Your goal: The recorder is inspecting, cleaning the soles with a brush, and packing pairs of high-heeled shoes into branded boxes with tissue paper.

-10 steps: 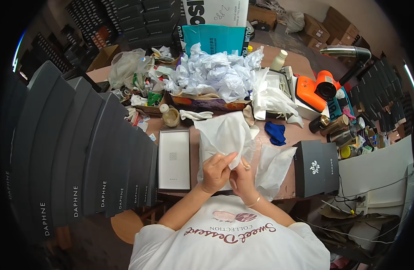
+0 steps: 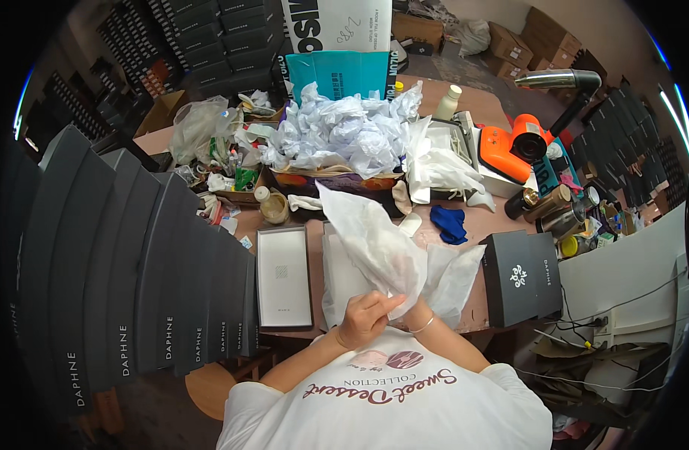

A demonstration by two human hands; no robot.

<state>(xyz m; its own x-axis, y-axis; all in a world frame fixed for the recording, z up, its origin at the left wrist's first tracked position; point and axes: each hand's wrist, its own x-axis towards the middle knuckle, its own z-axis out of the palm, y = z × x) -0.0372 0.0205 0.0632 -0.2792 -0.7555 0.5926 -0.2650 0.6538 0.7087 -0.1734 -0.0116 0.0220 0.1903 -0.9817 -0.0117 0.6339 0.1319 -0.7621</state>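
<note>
My left hand [image 2: 363,318] pinches the lower edge of a thin white bag [image 2: 363,229] between thumb and fingers. Most of my right hand [image 2: 417,315] is covered by the bag; a faint skin tone shows through the sheer material near its right side, and its fingers cannot be made out. Beneath the raised bag, more white wrapping [image 2: 341,274] lies flat on the table. Another white bag [image 2: 451,281] lies just right of my hands. To the left sits an open, shallow box part [image 2: 283,277] with a white inside and dark rim.
Tall stacks of dark boxes [image 2: 134,262] line the left side. A dark box [image 2: 518,277] stands at the right, near a blue cloth [image 2: 449,223]. Crumpled white paper [image 2: 344,131] fills a carton behind. An orange device [image 2: 506,154], bottles and tumblers [image 2: 562,217] stand farther right.
The bag has swung up and spread out toward the upper left. My right hand has gone behind or into it, while my left hand keeps its pinch. The whole view has shifted slightly.
</note>
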